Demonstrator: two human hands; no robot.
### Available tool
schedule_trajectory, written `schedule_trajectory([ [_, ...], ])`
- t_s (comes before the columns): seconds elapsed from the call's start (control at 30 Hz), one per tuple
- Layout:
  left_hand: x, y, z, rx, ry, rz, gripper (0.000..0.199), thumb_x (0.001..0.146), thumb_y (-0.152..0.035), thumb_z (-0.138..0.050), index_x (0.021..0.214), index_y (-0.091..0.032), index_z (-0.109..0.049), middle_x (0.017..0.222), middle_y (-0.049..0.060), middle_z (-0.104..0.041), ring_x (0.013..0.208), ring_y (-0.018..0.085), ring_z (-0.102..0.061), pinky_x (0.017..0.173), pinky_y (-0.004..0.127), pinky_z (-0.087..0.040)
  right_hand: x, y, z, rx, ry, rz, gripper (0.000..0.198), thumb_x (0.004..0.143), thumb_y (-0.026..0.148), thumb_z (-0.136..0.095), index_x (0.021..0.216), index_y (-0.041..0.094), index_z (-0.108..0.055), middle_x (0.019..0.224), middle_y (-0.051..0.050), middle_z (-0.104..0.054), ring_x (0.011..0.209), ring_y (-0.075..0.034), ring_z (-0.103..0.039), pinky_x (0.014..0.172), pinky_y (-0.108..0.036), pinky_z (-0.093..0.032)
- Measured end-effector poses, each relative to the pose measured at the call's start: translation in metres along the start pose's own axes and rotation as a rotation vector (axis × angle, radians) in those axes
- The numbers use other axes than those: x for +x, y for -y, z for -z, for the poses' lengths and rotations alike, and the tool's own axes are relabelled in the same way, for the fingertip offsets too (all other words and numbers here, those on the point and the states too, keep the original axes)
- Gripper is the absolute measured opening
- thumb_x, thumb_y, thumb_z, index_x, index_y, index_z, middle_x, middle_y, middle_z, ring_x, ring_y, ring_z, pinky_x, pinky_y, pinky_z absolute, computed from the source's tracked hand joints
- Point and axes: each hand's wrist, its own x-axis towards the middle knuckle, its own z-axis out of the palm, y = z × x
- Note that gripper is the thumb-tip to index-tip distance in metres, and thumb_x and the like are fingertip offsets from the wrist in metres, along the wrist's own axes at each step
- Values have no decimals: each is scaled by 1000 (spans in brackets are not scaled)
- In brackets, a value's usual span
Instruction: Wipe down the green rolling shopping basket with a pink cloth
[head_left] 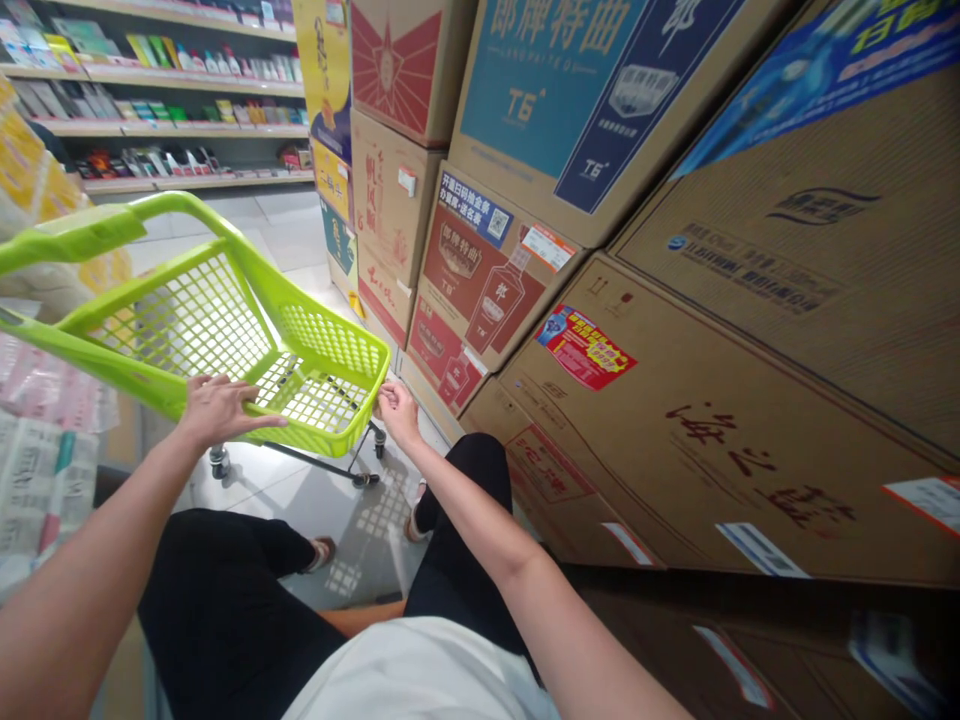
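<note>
The left hand (217, 408) lies spread over the near rim of the lime-green shopping cart (330, 345), ahead of the knees; the right hand (397, 410) curls at its end corner, grip unclear. Light, even pressure should spare the Langpaitequ cartons (487, 275) alongside.

Cartons (660, 440) stacked at right — stocked shelves (195, 79) beyond.

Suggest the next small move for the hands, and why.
I'd probably settle the right hand more firmly on the end of the green cart: its fingers are curled there, but whether they grip is unclear. The left hand lies over the side rim, thumb extended, and the cart stands on casters, so it could roll.
</note>
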Motion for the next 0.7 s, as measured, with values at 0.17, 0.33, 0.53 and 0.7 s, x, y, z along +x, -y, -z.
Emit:
schedule_trajectory([
  [0.17,3,1,1,45,41,23,79,68,-95,-42,84,-24,-73,100,7,-76,105,30,-57,103,48,-25,33,1,4,16,-53,-38,15,85,15,-59,94,20,-70,102,-5,-74,101,-19,-67,96,-31,-51],
  [0.33,4,-6,5,41,27,27,76,72,-92,-41,86,-25,-74,103,9,-77,107,33,-58,103,49,-26,52,0,0,54,-74,-105,15,84,14,-59,94,18,-71,102,-7,-74,99,-20,-68,97,-33,-51],
  [0.53,14,-9,8,55,60,67,82,69,-96,-39,86,-23,-72,108,8,-76,108,31,-55,102,48,-27,4,-7,-1,125,56,86,13,84,18,-63,91,21,-73,101,-4,-73,98,-18,-68,94,-30,-53],
  [0.7,25,-11,10,67,90,102,82,70,-96,-39,86,-22,-71,110,7,-75,108,30,-53,102,46,-27,13,2,-7,159,-92,-19,15,85,18,-61,95,22,-72,104,-3,-74,99,-18,-69,97,-31,-53],
])
